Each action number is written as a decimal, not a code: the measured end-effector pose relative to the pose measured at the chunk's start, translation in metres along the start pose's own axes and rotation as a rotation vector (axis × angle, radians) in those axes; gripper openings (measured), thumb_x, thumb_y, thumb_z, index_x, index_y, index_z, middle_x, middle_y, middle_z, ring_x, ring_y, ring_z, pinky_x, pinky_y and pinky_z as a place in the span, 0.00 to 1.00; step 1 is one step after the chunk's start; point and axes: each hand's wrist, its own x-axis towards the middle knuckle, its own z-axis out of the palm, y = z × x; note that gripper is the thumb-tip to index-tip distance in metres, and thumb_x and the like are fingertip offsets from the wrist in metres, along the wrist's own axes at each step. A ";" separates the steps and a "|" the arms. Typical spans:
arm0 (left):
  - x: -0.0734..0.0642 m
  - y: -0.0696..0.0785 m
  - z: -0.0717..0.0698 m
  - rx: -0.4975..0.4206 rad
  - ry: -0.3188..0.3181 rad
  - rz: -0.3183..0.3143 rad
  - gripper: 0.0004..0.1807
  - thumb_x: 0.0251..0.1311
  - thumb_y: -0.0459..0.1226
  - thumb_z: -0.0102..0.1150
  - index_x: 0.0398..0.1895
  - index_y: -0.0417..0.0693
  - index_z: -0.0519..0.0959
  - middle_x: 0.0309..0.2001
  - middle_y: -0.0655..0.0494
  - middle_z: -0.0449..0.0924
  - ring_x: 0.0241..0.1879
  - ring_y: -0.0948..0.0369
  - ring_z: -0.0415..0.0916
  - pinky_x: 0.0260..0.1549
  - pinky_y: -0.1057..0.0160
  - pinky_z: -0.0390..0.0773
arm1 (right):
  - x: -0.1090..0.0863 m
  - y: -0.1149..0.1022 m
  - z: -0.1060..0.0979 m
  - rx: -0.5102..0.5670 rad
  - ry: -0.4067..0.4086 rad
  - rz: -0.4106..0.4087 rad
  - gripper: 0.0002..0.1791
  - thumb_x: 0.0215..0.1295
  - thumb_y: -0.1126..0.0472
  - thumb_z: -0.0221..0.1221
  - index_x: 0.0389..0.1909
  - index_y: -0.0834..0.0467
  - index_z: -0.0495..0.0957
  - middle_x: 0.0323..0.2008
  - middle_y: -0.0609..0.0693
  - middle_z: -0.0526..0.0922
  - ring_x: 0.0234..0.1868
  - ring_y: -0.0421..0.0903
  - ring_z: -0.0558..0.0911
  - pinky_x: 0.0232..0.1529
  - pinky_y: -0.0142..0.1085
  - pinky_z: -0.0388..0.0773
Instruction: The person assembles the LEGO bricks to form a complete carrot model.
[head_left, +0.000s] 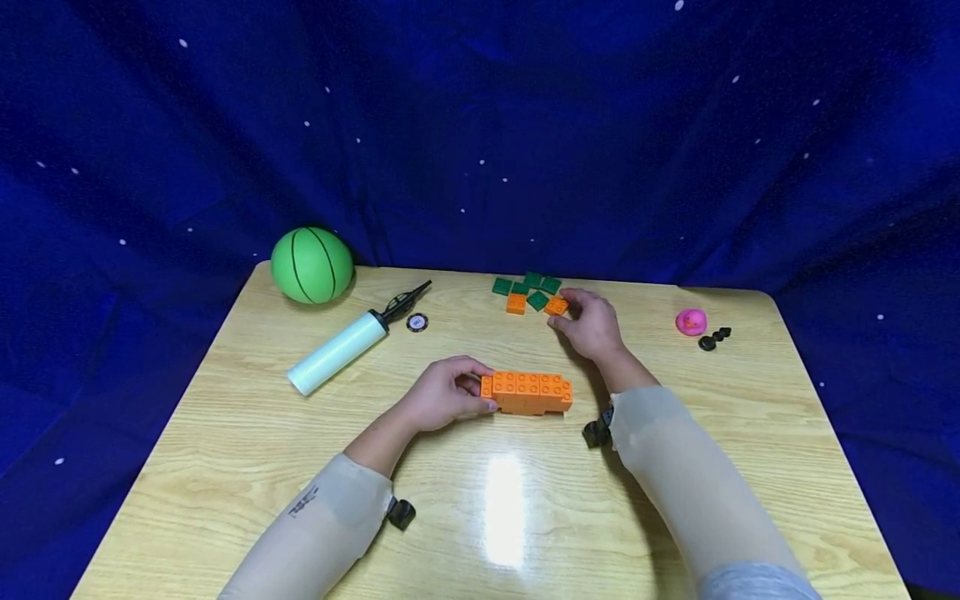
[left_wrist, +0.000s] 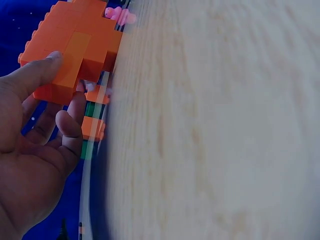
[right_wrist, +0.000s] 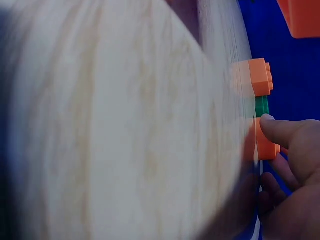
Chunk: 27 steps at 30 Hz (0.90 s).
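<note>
Between thumb and fingers my left hand (head_left: 447, 393) grips the left end of a long orange block assembly (head_left: 531, 393), built from several studded toy bricks. In the left wrist view the thumb presses on the flat side of the assembly (left_wrist: 75, 50), whose lower edge is stepped. Farther back, my right hand (head_left: 592, 323) pinches a loose orange brick (head_left: 556, 306) between thumb and fingers. The right wrist view shows the thumb on this brick (right_wrist: 266, 142), standing on the table. A second orange brick (head_left: 516, 304) and several green bricks (head_left: 537, 300) lie just left of it.
A green ball (head_left: 311, 265) sits at the back left corner, with a pale blue hand pump (head_left: 337, 353) and a round chip (head_left: 417, 322) nearby. On the right are a pink rubber duck (head_left: 691, 322) and a small black object (head_left: 707, 342). A blue curtain (head_left: 480, 125) hangs behind.
</note>
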 end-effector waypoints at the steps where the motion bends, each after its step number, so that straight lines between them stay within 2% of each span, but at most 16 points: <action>1: 0.000 0.000 0.000 0.001 0.002 -0.003 0.23 0.54 0.38 0.80 0.54 0.49 0.85 0.39 0.56 0.83 0.36 0.59 0.80 0.36 0.62 0.81 | 0.000 0.000 0.000 0.001 0.001 0.002 0.32 0.66 0.57 0.70 0.69 0.61 0.75 0.63 0.62 0.79 0.63 0.60 0.76 0.67 0.54 0.68; 14: 0.000 0.002 0.000 0.005 -0.001 -0.010 0.23 0.54 0.37 0.80 0.54 0.48 0.85 0.40 0.55 0.83 0.36 0.58 0.80 0.36 0.62 0.81 | -0.002 -0.001 -0.001 0.005 -0.006 0.027 0.24 0.68 0.58 0.69 0.62 0.61 0.80 0.57 0.61 0.83 0.58 0.58 0.80 0.64 0.52 0.72; 27: 0.000 0.002 0.000 0.017 0.003 -0.029 0.24 0.54 0.39 0.80 0.55 0.48 0.85 0.39 0.55 0.83 0.36 0.59 0.79 0.36 0.62 0.81 | -0.014 0.004 -0.009 0.018 -0.008 0.037 0.24 0.68 0.57 0.69 0.62 0.60 0.81 0.57 0.60 0.83 0.57 0.57 0.80 0.61 0.52 0.74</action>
